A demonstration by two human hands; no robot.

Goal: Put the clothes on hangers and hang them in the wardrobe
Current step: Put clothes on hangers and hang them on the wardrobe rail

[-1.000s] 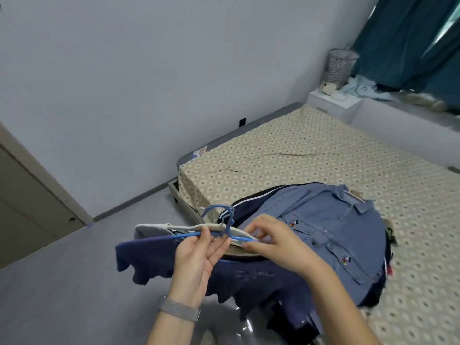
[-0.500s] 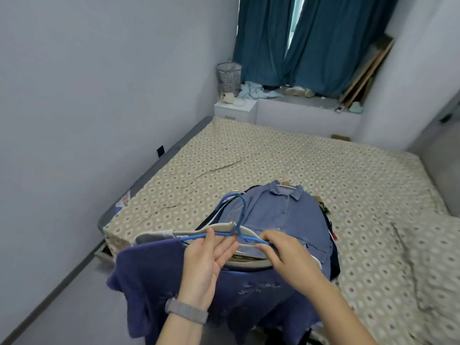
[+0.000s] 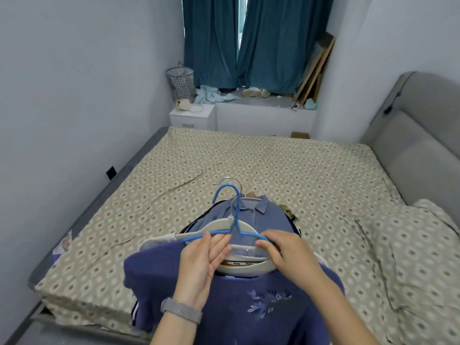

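Obs. Your left hand [image 3: 201,263] has the blue hanger [image 3: 232,229] by its left shoulder bar: thumb on top, fingers straight underneath, a light pinch rather than a full wrap. Your right hand [image 3: 283,252] curls its fingers over the right shoulder bar, so its grip is closed on the wire there. The hook points away from you and slightly up.

Position. The hanger sits just above the white-trimmed neck opening of the purple sweater [image 3: 249,302], which hangs off the foot of the bed [image 3: 273,165] toward you. Holding both shoulder ends level likely lets you tip one arm into the collar, then the other, without stretching the neck.

Other items. A blue denim shirt [image 3: 261,215] lies on the bed just beyond the sweater, on top of darker clothes. It seems to be already on a hanger, since a metal hook [image 3: 230,180] shows above its collar; I cannot tell for certain which garment that hook belongs to. Keeping finished pieces stacked there would leave them ready to carry in one trip.

Status. The hanger is not yet inside the sweater. The wardrobe is not in view.

Risk. The sweater overhangs the bed edge and may slide off if tugged.
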